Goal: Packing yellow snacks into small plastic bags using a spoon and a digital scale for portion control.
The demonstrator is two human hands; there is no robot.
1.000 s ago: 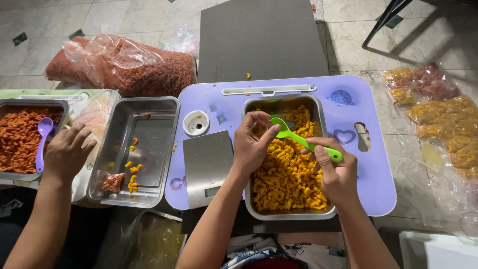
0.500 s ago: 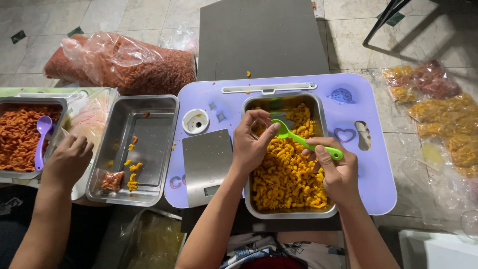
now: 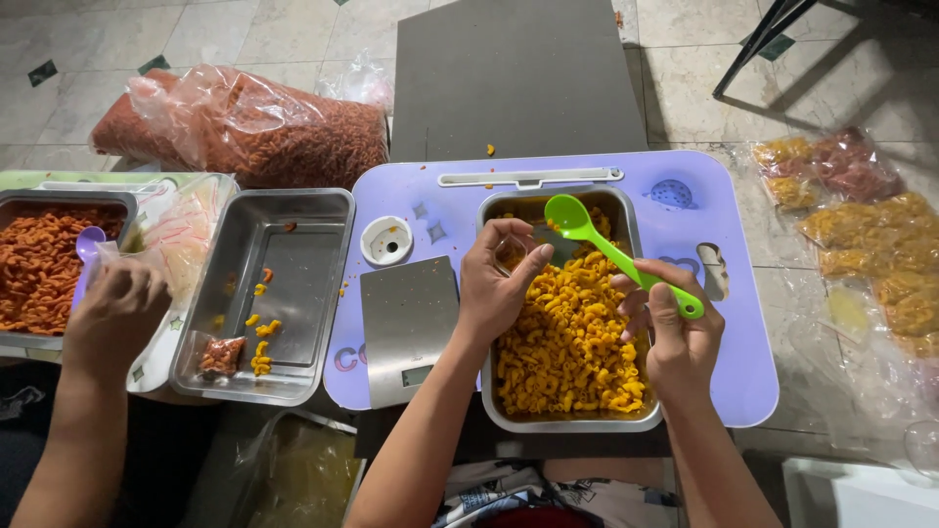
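The spoon (image 3: 614, 254) in the right hand (image 3: 675, 337) is bright green; the macaroni (image 3: 567, 347) under the left hand (image 3: 499, 284) is yellow-orange, in a silver steel tray (image 3: 626, 422); the lap table (image 3: 743, 381) is pale lilac with 1 white cup holder (image 3: 386, 240); the scale (image 3: 406, 328) is brushed grey; the second tray (image 3: 293, 293) is silver with a few orange bits; the far-left tray (image 3: 39, 269) holds red-orange snacks and a lilac spoon (image 3: 88, 244); the big bag (image 3: 245, 127) is clear over rust-red; the floor tiles (image 3: 98, 39) are cream, with small dark green diamonds.
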